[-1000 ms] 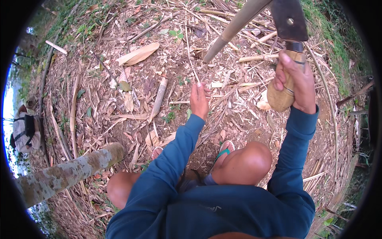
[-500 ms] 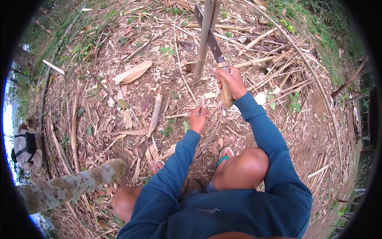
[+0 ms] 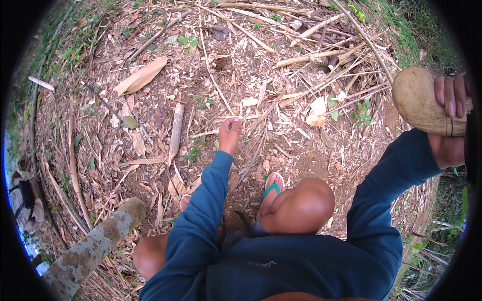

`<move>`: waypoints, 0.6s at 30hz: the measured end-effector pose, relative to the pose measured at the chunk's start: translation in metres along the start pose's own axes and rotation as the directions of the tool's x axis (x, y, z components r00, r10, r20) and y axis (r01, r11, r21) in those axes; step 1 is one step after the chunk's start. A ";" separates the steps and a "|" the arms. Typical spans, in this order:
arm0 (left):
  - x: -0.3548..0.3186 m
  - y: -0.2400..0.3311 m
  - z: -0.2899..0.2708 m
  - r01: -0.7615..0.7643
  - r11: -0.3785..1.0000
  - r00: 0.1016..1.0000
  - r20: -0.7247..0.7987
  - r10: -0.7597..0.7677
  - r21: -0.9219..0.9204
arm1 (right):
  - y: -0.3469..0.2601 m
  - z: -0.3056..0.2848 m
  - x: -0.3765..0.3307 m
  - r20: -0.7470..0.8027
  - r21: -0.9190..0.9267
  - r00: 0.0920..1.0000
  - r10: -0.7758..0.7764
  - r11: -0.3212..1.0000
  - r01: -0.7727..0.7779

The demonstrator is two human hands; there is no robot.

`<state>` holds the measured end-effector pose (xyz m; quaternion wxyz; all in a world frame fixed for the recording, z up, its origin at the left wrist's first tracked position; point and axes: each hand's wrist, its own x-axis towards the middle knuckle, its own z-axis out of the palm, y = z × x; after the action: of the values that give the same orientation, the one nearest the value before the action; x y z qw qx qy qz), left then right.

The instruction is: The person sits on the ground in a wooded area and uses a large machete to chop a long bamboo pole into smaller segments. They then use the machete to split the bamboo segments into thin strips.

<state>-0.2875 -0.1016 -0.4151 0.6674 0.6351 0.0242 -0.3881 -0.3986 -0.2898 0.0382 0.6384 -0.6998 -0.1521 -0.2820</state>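
At the right edge, close to the camera, my right hand [image 3: 452, 98] is wrapped round the pale wooden handle [image 3: 414, 95] of a machete. The handle's rounded butt faces inward; the blade is out of view. My left hand [image 3: 231, 135] hangs over the littered ground in the middle, its fingers curled in and the thumb up against them. Nothing shows in it. Thin sticks and wood chips lie on the ground around that hand, and a short cut piece of bamboo [image 3: 176, 131] lies to its left.
A thick mottled trunk [image 3: 100, 236] slants in at lower left. Bamboo strips and sticks [image 3: 331, 75] are heaped at far right, and a dry sheath [image 3: 142, 76] lies at far left. My sandalled foot [image 3: 272, 189] is below. Another person [image 3: 25, 200] shows at the left edge.
My right hand has lifted the machete up and to the right, toward the camera. The upright bamboo pole behind its blade is out of view now. My left hand stays curled.
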 end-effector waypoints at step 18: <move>-0.009 0.003 -0.018 -0.013 0.998 0.996 -0.082 0.018 0.059 | 0.306 0.020 -0.133 -0.443 0.039 0.677 0.588 0.767 -0.641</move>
<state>-0.2839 -0.0821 -0.4109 0.6501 0.6700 0.0354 -0.3568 -0.3254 -0.2927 -0.2880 0.6699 -0.6665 0.2539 -0.2064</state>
